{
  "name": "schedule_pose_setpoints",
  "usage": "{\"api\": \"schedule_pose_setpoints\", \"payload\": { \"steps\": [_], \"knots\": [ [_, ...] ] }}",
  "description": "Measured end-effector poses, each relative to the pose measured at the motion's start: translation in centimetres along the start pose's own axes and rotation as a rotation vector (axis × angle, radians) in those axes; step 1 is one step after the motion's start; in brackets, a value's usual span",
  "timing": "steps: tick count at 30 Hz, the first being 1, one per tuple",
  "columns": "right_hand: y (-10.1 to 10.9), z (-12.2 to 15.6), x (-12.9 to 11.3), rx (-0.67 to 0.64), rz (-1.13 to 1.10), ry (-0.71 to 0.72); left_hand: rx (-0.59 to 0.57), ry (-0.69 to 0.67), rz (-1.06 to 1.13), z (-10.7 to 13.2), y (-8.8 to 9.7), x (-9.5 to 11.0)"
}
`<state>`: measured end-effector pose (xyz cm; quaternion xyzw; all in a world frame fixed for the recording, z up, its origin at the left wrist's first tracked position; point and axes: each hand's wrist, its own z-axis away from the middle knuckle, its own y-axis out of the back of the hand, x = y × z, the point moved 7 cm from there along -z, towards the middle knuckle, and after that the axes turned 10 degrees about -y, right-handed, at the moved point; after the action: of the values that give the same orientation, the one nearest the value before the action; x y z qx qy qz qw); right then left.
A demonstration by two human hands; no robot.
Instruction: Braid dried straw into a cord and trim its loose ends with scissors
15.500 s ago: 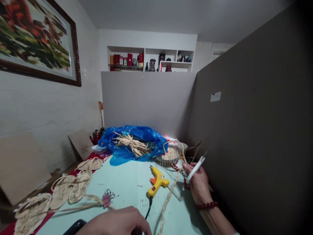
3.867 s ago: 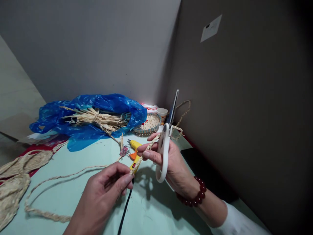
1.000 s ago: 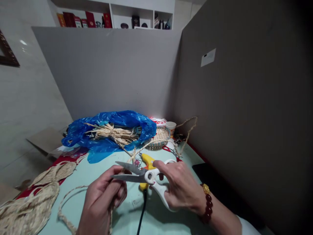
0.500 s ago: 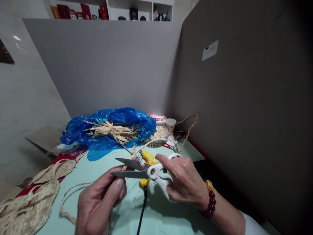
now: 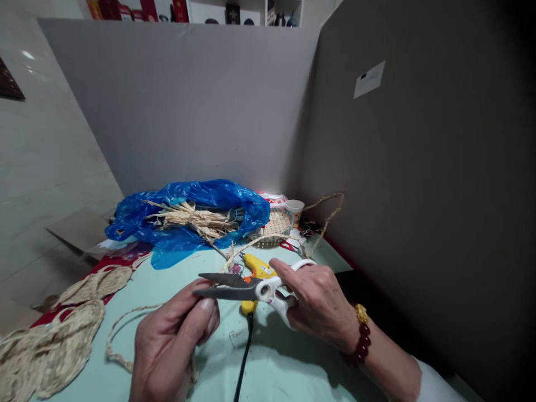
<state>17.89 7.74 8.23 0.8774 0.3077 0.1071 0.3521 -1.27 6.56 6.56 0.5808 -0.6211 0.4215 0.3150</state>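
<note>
In my right hand [image 5: 320, 298] is a pair of white-handled scissors [image 5: 264, 290], fingers through the loops. Their dark blades lie slightly apart, over the fingertips of my left hand [image 5: 176, 335]. That hand is closed in a pinch on a twisted straw cord [image 5: 243, 249], which runs up and away to the right past the blades. The exact spot between blades and cord is partly hidden. More cord [image 5: 119, 357] loops out to the left of my left hand. Just behind the scissors lies a yellow glue gun [image 5: 256, 267] with a black cable [image 5: 244, 357].
A blue plastic bag [image 5: 205, 192] holding a bundle of dried straw strips [image 5: 196, 219] lies at the back. Beside it are a woven basket [image 5: 276, 223], a paper cup [image 5: 295, 207] and red-handled scissors [image 5: 288, 246]. Braided straw soles [image 5: 62, 349] lie at left. Grey partitions [image 5: 188, 100] enclose the table.
The scissor blades have closed partway at the left fingertips, and the right hand's grip has tightened. The view has shifted slightly; the left hand keeps its pinch.
</note>
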Motion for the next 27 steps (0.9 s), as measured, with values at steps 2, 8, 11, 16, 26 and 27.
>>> {"api": "schedule_pose_setpoints", "payload": {
  "steps": [2,8,11,16,26,27],
  "knots": [
    [-0.1,0.1,0.1,-0.006,-0.027,-0.011,-0.008,-0.003,-0.022,-0.1,-0.1,0.1],
    [-1.0,0.2,-0.1,-0.043,-0.034,-0.058,0.001,0.023,-0.063,0.1,-0.3,0.5],
    [-1.2,0.2,-0.2,-0.055,-0.051,-0.07,0.015,0.035,-0.055,0.1,-0.2,0.6],
    [-2.3,0.4,0.0,-0.168,-0.139,-0.133,-0.005,0.053,-0.049,-0.1,-0.4,0.3],
    [-2.7,0.2,1.3,-0.237,-0.627,-0.529,0.127,0.068,-0.065,0.2,0.2,0.3],
    [-2.9,0.1,1.4,-0.24,-0.66,-0.561,0.136,0.057,-0.118,0.2,0.3,0.5]
  ]
}}
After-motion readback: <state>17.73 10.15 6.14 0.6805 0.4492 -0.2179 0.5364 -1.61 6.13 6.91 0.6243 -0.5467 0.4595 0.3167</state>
